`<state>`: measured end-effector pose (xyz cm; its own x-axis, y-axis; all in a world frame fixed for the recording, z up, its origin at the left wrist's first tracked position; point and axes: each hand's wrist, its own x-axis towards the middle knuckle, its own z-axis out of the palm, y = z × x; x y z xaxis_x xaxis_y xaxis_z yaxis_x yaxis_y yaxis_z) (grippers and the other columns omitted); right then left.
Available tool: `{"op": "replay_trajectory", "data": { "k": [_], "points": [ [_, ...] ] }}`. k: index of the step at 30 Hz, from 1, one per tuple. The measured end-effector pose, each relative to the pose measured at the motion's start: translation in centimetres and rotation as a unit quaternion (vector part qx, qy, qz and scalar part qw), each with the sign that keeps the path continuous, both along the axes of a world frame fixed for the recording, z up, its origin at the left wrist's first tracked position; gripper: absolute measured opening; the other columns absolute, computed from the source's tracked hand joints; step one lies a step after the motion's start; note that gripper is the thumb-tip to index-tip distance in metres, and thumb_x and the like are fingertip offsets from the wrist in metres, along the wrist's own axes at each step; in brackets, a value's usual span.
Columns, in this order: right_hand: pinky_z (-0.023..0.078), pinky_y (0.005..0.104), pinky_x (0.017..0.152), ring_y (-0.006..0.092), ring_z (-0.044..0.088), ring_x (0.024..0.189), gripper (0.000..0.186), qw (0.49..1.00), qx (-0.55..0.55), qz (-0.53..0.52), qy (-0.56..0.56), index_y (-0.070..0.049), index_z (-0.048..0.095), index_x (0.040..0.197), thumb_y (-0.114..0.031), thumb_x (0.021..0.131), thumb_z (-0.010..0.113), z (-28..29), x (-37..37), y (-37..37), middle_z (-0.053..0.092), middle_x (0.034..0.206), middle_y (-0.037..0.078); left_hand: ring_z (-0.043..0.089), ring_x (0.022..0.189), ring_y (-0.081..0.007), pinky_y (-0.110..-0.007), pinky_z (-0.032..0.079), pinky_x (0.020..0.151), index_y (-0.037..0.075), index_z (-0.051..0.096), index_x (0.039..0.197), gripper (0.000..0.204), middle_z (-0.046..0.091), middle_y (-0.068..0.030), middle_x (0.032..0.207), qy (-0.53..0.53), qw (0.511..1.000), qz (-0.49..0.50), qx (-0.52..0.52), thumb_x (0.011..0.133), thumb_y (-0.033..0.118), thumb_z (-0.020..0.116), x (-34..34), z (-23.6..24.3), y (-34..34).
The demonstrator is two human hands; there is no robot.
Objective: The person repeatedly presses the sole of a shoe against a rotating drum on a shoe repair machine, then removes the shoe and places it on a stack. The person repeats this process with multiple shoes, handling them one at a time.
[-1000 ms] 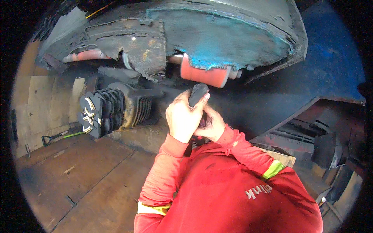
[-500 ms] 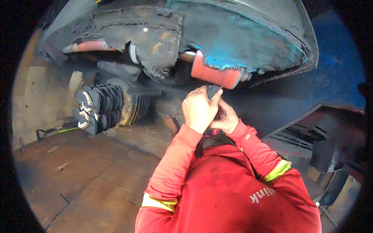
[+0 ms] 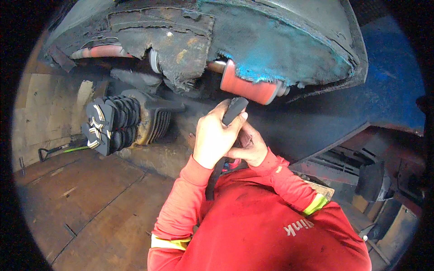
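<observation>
Both of my hands are closed around a dark sandal sole (image 3: 235,109), its thick edge tilted up toward the machine. My left hand (image 3: 211,139) wraps it from the left, with the thumb pressed on the edge. Below and to the right, my right hand (image 3: 254,148) grips its lower part, mostly hidden by the left. Just beyond the sole's tip is a red abrasive drum (image 3: 250,85), partly under a dust-coated hood (image 3: 280,45). A small gap shows between sole and drum.
On the left, several black flip-flops (image 3: 97,124) with pale straps sit clustered by a ridged, dusty part (image 3: 156,122). A second red roller (image 3: 101,52) shows under the hood's left side. A blue panel (image 3: 334,117) and a dark slatted opening (image 3: 341,165) lie right.
My hands have drawn the sole back from the drum, down and to the left. More of its edge now shows, tilted upward. Both hands keep their hold.
</observation>
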<state>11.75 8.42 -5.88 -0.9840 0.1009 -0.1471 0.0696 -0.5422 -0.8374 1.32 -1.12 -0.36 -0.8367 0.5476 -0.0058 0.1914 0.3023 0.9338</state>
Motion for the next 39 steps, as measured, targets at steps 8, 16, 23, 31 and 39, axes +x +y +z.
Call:
{"op": "replay_trajectory", "data": {
  "k": [8,16,23,31,39],
  "points": [
    [0.036,0.0415,0.115,0.0278,0.045,0.135,0.091,0.997,-0.028,0.031,-0.063,-0.002,0.032,0.150,0.007,0.071,0.076,-1.2,-1.0,5.1,0.044,0.146,0.011,0.073,0.086,-0.0370,-0.043,0.056,0.073,-0.004,0.069,0.106,0.039,0.071,-0.0262,0.092,-0.079,0.992,-0.010,-0.102,0.087,0.030,0.073,-1.0,-3.2,4.0],
    [0.030,0.0408,0.117,0.0410,0.016,0.151,0.098,0.833,0.543,-0.078,0.076,-0.007,0.039,0.151,-0.017,0.066,0.087,-3.4,0.8,1.7,0.013,0.161,0.030,0.055,0.127,-0.0209,-0.033,0.046,0.104,-0.006,0.053,0.136,0.055,0.058,-0.0183,0.138,-0.204,0.959,-0.003,0.197,0.087,0.010,0.075,2.0,-4.1,-1.2],
    [0.044,0.0385,0.105,0.0360,0.041,0.136,0.076,0.908,0.416,-0.042,-0.028,-0.004,0.050,0.139,-0.018,0.072,0.083,-0.7,0.1,0.6,0.041,0.146,0.023,0.071,0.099,-0.0325,-0.038,0.055,0.085,-0.008,0.065,0.116,0.051,0.070,-0.0242,0.107,0.019,0.999,0.001,-0.031,0.085,0.031,0.078,-0.2,-0.9,0.4],
    [0.048,0.0347,0.096,0.0187,0.059,0.110,0.068,0.980,0.182,-0.006,-0.078,-0.001,0.048,0.134,-0.007,0.076,0.082,-1.4,0.4,0.3,0.061,0.118,0.006,0.071,0.078,-0.0389,-0.043,0.056,0.070,-0.007,0.070,0.099,0.050,0.070,-0.0244,0.085,0.161,0.971,0.003,-0.176,0.084,0.040,0.075,-0.9,-0.6,1.6],
    [0.046,0.0354,0.099,0.0190,0.057,0.114,0.068,0.957,0.275,0.047,-0.082,-0.001,0.048,0.137,-0.010,0.078,0.081,-1.4,0.2,3.0,0.060,0.123,0.009,0.070,0.073,-0.0376,-0.043,0.054,0.065,-0.006,0.069,0.095,0.051,0.069,-0.0233,0.081,0.052,0.987,-0.023,-0.151,0.084,0.043,0.074,-1.0,-2.4,2.7]
  ]
}}
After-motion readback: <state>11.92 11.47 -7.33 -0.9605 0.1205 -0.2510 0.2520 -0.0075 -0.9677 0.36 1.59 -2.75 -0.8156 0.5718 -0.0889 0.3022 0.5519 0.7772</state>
